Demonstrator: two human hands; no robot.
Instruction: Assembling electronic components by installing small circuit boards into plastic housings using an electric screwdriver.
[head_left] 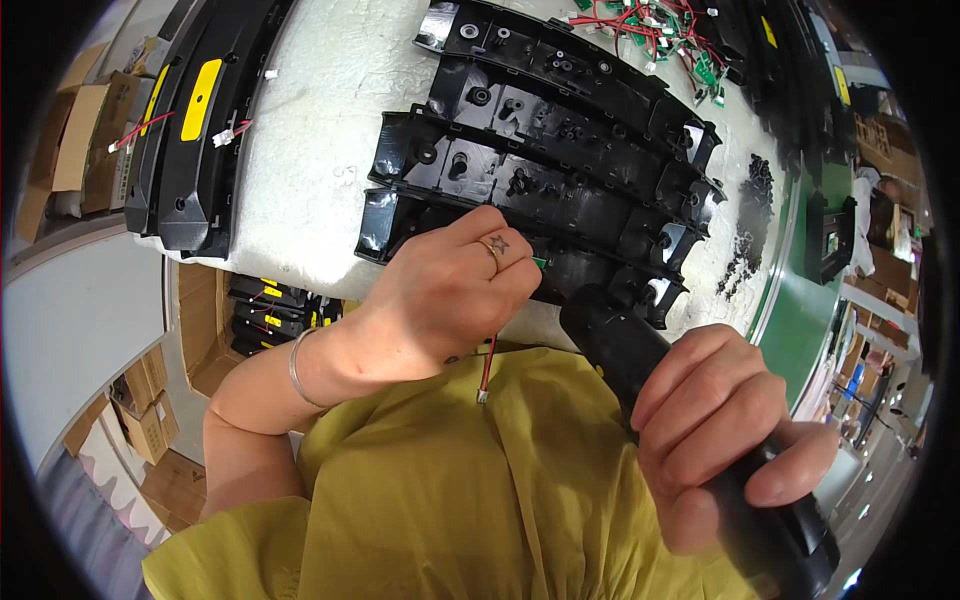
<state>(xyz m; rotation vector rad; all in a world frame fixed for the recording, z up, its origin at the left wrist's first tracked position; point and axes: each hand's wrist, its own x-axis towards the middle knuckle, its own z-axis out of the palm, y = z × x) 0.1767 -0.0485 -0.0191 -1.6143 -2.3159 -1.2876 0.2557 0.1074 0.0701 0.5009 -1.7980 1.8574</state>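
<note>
Four curved black plastic housings lie in a row on white foam, their open insides facing up; one of them is the upper housing (560, 110). My left hand (450, 285) is closed over the nearest housing (385, 220), its fingertips pressed together inside it. A green edge of a small circuit board (541, 263) shows at those fingers. The red and black wire (488, 365) hangs below that hand, ending in a white plug. My right hand (715, 430) is wrapped round a black electric screwdriver (610, 335). The screwdriver's front end points at the nearest housing; its tip is hidden.
Small black screws (750, 220) lie scattered on the foam at the right. A heap of green circuit boards with red wires (660, 35) sits at the far right. Black assembled bars with yellow labels (200, 110) lie at the left. Below them stands a carton (205, 330) holding similar bars.
</note>
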